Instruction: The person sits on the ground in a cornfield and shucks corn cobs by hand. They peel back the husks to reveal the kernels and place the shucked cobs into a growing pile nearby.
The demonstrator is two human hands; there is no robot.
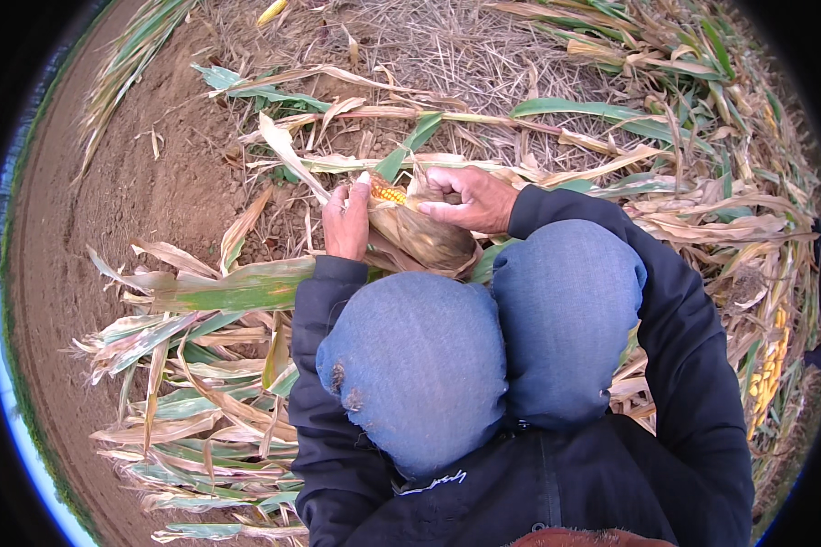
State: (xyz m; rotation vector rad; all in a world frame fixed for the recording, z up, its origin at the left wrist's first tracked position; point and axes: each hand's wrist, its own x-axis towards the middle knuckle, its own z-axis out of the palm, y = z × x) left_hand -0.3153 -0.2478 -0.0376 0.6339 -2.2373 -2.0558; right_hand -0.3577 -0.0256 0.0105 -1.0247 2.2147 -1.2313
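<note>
An ear of corn (388, 191) with yellow-orange kernels shows at its tip between my hands. Its dry brown husk (424, 236) still wraps the lower part, just in front of my knees. My left hand (349, 217) grips husk leaves at the left of the exposed tip, thumb raised beside the kernels. On the other side, my right hand (471, 198) pinches the husk between thumb and curled fingers. A pale strip of husk (291, 154) sticks out up and left of my left hand.
Cut corn stalks and leaves (232, 287) lie to the left; more stalks (711, 184) are heaped at the right. A pile of husked yellow ears (768, 372) lies far right, and one ear (271, 12) at the top. Bare soil (178, 164) spreads at the upper left.
</note>
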